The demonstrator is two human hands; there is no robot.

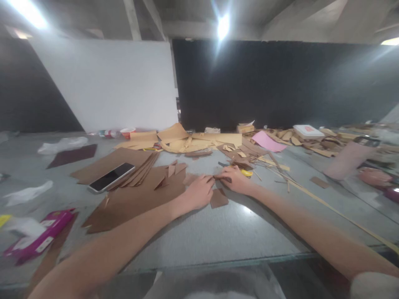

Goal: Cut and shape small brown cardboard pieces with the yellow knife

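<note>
Over the counter (199, 245), the left hand (198, 192) and right hand (236, 180) pinch a small brown piece (223, 179) between their fingers. A brown square (219, 199) lies just nearer the person; leftward, a smartphone (112, 177) rests on a brown sheet (124, 155).

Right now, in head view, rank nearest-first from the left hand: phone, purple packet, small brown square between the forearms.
From the left hand:
1. Small brown square: just right
2. Phone: to its left
3. Purple packet: far lower left
</note>
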